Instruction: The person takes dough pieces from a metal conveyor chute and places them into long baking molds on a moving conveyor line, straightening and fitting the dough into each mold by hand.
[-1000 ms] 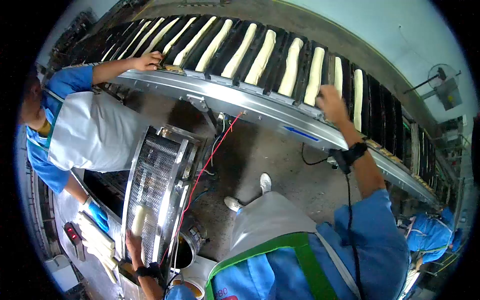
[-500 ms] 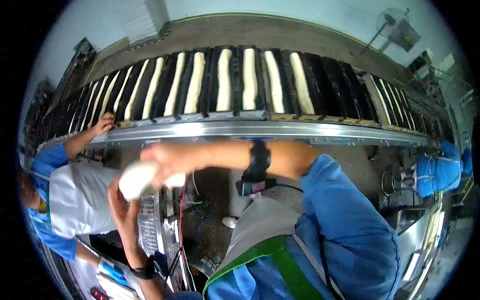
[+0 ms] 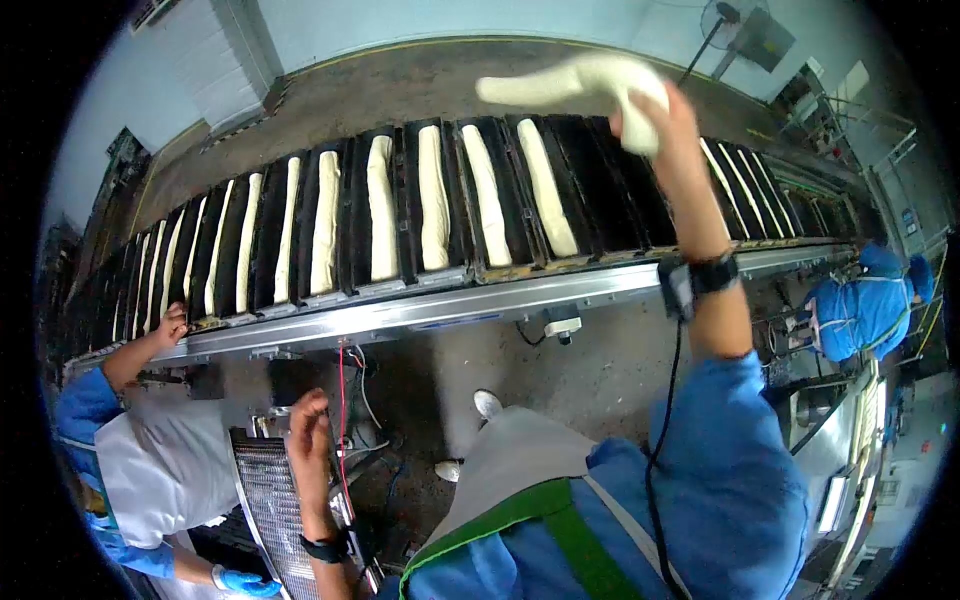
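My right hand [image 3: 680, 130] is raised over the far side of the line of black pans and grips a long piece of pale dough [image 3: 545, 88]. The dough bends over the hand; one end stretches out to the left and the other hangs below the fingers. Beneath this hand are bare dark pans [image 3: 592, 190]. Off to their left, several pans each hold a dough strip [image 3: 541, 185] lying lengthwise. My left hand [image 3: 309, 430] is low, beside a metal mesh conveyor [image 3: 275, 500], with its fingers loosely extended and nothing in them.
A shiny metal rail [image 3: 420, 312] runs along the pans' near side. At left, a co-worker in a grey apron [image 3: 165, 465] rests a bare hand [image 3: 172, 325] on the rail; a blue-gloved hand [image 3: 250, 583] is lower. Another person [image 3: 860, 318] is at right. A red cable [image 3: 342, 420] hangs nearby.
My right hand has swung from the left, near my other hand, up and right over the pans, carrying the dough, which now stretches out. My left hand has come away from the dough. The view has shifted.
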{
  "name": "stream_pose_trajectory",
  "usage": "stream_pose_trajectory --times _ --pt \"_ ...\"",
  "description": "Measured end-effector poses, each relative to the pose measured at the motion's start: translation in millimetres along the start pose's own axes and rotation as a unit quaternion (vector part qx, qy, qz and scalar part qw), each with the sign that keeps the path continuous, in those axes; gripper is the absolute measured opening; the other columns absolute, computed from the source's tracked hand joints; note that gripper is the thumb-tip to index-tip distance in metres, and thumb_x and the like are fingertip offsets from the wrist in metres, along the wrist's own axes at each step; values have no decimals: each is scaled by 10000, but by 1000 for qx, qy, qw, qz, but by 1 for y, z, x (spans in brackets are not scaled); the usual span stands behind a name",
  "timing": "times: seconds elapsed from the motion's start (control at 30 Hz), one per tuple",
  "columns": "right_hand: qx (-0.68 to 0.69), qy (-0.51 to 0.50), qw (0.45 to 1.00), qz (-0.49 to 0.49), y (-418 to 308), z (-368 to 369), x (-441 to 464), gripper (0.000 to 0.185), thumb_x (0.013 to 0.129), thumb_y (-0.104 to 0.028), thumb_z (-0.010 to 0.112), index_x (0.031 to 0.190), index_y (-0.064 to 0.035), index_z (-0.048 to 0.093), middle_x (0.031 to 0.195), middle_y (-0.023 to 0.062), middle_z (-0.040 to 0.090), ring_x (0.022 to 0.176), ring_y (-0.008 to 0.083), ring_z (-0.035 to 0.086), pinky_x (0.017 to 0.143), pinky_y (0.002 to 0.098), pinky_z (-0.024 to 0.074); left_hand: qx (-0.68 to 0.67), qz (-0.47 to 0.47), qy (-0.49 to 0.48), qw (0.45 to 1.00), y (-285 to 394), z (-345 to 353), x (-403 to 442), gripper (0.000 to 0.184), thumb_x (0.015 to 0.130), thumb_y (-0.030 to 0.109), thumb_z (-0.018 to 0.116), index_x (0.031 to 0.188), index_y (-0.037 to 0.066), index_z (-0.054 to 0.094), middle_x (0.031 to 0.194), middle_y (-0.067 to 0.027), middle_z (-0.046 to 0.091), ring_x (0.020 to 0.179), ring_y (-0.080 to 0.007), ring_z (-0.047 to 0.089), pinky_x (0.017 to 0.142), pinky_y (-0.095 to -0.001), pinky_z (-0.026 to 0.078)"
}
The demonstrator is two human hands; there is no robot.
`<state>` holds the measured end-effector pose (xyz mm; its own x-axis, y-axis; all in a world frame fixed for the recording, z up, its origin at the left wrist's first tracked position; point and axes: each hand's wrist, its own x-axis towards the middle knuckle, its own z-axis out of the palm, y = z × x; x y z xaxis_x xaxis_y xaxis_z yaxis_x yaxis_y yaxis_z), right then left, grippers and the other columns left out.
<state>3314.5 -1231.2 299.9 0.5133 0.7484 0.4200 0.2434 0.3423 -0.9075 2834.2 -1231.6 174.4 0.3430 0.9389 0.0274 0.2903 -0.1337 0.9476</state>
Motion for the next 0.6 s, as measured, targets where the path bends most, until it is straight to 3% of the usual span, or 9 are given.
stream_pose_trajectory --times 0.1,0.23,0.27,0.33,0.43,0.47,0.5,0.53,0.6 --pt "-6 144 984 109 104 -34 -62 290 732 -133 572 979 -15 476 800 76 537 621 139 544 541 257 459 -24 -80 -8 996 -32 1 -21 141 803 40 458 931 25 516 1005 -59 500 960 -144 450 825 -245 325" --pt "-102 132 905 391 254 -115 -111 281 663 -207 659 836 -25 536 722 93 563 602 200 570 508 315 461 -66 -150 -13 986 -43 0 -39 152 812 40 449 948 16 511 971 -44 513 935 -129 461 813 -229 330" --pt "-159 24 934 320 260 -123 -107 295 626 -221 687 810 -38 548 712 97 573 601 212 574 505 323 463 -65 -150 -11 986 -46 0 -40 152 812 40 449 948 16 511 971 -44 513 935 -129 461 813 -229 330" --pt "-531 -297 793 10 208 -106 -91 327 564 -223 724 803 -68 564 700 125 588 612 243 586 518 327 473 -84 -150 2 985 -48 -5 -43 151 817 56 458 949 7 512 945 -42 523 915 -122 469 807 -226 335" --pt "-514 -291 807 0 211 -111 -76 314 580 -260 708 779 -57 574 665 144 580 648 259 590 542 320 480 -70 -161 1 984 -44 -2 -44 158 825 86 468 951 3 514 934 -41 528 907 -124 476 808 -231 342" --pt "-466 -185 815 291 191 -91 -58 315 602 -276 683 774 -36 574 696 162 580 677 274 586 564 324 480 -69 -157 -1 985 -45 -2 -46 162 826 94 471 953 2 514 938 -38 529 908 -125 477 808 -232 344" --pt "-374 -62 742 554 183 -79 -45 323 623 -291 659 770 -16 574 727 179 579 706 289 582 586 328 480 -69 -161 -2 985 -47 -3 -46 162 826 94 471 953 2 514 938 -38 529 908 -125 477 808 -232 344" --pt "-376 -65 738 556 191 -81 -37 323 623 -291 659 770 -16 574 727 179 579 706 289 582 586 328 480 -60 -169 -13 984 -48 -5 -46 168 829 100 469 957 2 515 940 -38 531 910 -124 478 806 -232 347" --pt "-623 -234 708 238 218 -83 -32 358 665 -312 601 803 18 578 780 209 575 759 320 569 660 353 467 -53 -185 -12 981 -53 -10 -46 173 831 106 466 960 2 515 941 -37 532 912 -124 480 805 -232 350"
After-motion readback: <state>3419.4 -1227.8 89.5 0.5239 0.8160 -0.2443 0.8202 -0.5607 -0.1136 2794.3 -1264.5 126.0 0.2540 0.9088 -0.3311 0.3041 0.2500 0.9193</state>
